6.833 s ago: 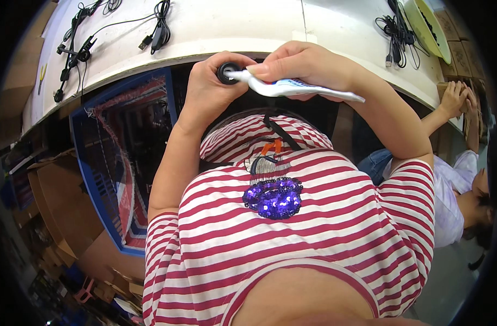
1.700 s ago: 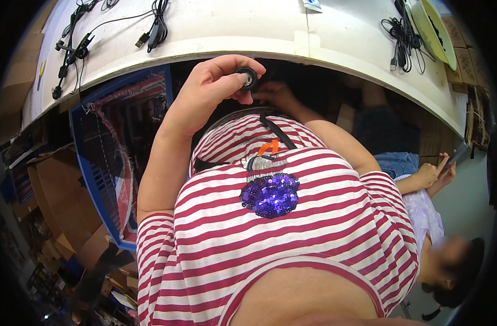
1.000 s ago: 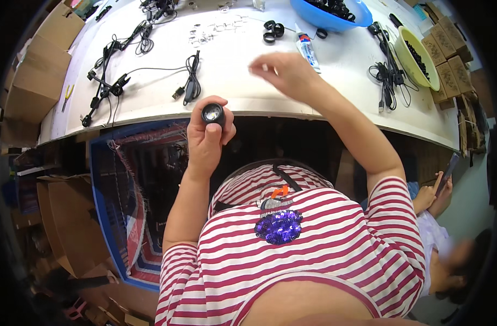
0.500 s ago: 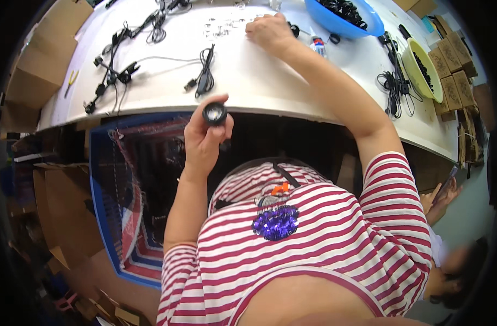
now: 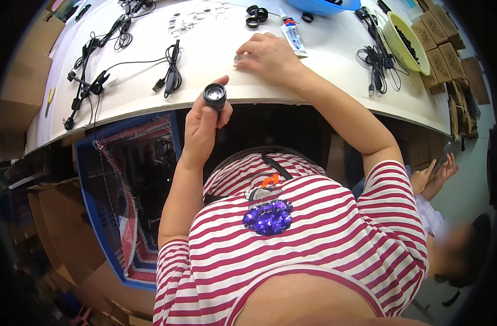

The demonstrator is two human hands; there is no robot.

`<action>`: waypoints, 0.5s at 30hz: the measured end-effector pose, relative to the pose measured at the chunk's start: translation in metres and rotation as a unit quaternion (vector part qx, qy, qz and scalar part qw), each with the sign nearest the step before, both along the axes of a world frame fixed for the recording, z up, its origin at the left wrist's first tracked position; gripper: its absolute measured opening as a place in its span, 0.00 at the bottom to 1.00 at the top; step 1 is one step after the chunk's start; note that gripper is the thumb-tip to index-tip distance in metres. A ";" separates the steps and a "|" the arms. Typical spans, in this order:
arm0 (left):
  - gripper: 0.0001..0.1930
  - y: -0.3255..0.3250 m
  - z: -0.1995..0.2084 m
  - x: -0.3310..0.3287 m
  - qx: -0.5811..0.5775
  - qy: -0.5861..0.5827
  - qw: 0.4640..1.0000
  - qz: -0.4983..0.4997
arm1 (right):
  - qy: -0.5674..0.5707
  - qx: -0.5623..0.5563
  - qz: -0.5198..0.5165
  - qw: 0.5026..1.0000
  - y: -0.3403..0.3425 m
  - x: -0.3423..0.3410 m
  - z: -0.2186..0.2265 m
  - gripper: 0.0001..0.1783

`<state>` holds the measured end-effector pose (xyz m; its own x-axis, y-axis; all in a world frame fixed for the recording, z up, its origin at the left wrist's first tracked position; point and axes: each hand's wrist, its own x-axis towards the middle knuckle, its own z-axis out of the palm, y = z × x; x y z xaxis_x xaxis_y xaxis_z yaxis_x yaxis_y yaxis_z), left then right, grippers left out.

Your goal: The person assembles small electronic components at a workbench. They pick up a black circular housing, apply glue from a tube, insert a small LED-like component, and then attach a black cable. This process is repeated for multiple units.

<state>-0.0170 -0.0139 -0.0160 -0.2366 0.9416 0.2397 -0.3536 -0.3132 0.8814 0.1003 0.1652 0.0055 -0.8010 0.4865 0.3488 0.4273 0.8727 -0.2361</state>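
Note:
My left hand [image 5: 199, 130] is closed around a short black cylindrical lamp head [image 5: 215, 94], held upright just off the table's front edge with its shiny round opening facing up. Over the white table [image 5: 227, 87], my right hand [image 5: 274, 60] pinches a small clear piece [image 5: 238, 58] between thumb and fingers; its exact shape is too small to tell. Beyond that hand lie several small clear pieces [image 5: 190, 22]. Several black rings [image 5: 252, 22] sit near a white, blue and red glue tube [image 5: 293, 36], to the right of those pieces.
Black cables with plugs [image 5: 174, 70] lie on the left, and another cable bundle [image 5: 374, 57] on the right. A blue bowl [image 5: 322, 6] and a yellow bowl [image 5: 392, 41] of black parts stand farther right. Below the edge is a blue-framed crate [image 5: 91, 201]. Another person [image 5: 430, 217] sits at right.
My right hand has drawn back from the clear pieces toward the table's front edge, a small clear piece now in its fingers. The left hand still holds the lamp head. The whole view has shifted.

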 end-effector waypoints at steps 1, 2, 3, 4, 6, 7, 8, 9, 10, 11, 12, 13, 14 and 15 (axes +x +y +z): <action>0.28 0.002 0.000 0.000 -0.005 0.009 1.000 -0.018 | 0.012 -0.005 0.002 1.000 0.001 0.000 -0.001 0.15; 0.28 0.000 -0.001 -0.003 -0.014 0.018 0.999 -0.032 | 0.023 -0.013 0.008 1.000 0.000 -0.001 -0.002 0.14; 0.28 -0.001 -0.002 -0.004 -0.022 0.027 0.998 -0.045 | 0.032 -0.047 0.003 0.998 -0.001 -0.001 -0.002 0.14; 0.24 -0.001 -0.004 -0.003 -0.029 0.018 0.998 -0.045 | 0.041 -0.081 -0.001 0.996 -0.001 0.000 0.002 0.13; 0.16 0.001 -0.007 -0.001 -0.043 -0.001 0.998 -0.037 | 0.074 -0.174 0.030 0.982 -0.003 0.000 0.014 0.12; 0.14 0.001 -0.006 -0.002 -0.036 -0.014 0.998 -0.044 | 0.098 -0.233 0.062 0.966 -0.007 0.003 0.025 0.11; 0.14 0.001 -0.007 -0.002 -0.042 -0.009 0.998 -0.042 | 0.121 -0.290 0.089 0.945 -0.013 0.008 0.038 0.11; 0.14 0.002 -0.009 -0.002 -0.049 -0.004 0.998 -0.041 | 0.122 -0.297 0.129 0.938 -0.022 0.014 0.052 0.10; 0.14 0.002 -0.010 -0.002 -0.056 0.000 0.998 -0.040 | 0.118 -0.306 0.158 0.931 -0.028 0.015 0.057 0.10; 0.21 0.004 -0.009 0.001 -0.060 0.021 0.998 -0.026 | 0.115 -0.314 0.182 0.925 -0.032 0.018 0.060 0.11; 0.21 0.005 -0.010 0.001 -0.057 0.022 0.998 -0.028 | 0.113 -0.321 0.207 0.917 -0.037 0.021 0.063 0.11; 0.21 0.006 -0.012 0.001 -0.054 0.024 0.998 -0.029 | 0.091 -0.301 0.211 0.925 -0.041 0.022 0.066 0.12; 0.21 0.007 -0.013 0.002 -0.049 0.026 0.998 -0.031 | 0.085 -0.302 0.208 0.926 -0.042 0.023 0.067 0.12; 0.18 0.008 -0.013 0.002 -0.056 0.014 0.998 -0.039 | 0.079 -0.302 0.205 0.927 -0.042 0.024 0.067 0.12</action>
<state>-0.0151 -0.0063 -0.0291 -0.1566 0.9781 0.1370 -0.3486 -0.1845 0.9189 0.1245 0.1231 0.0721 -0.9239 0.2972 0.2409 0.0063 0.6414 -0.7672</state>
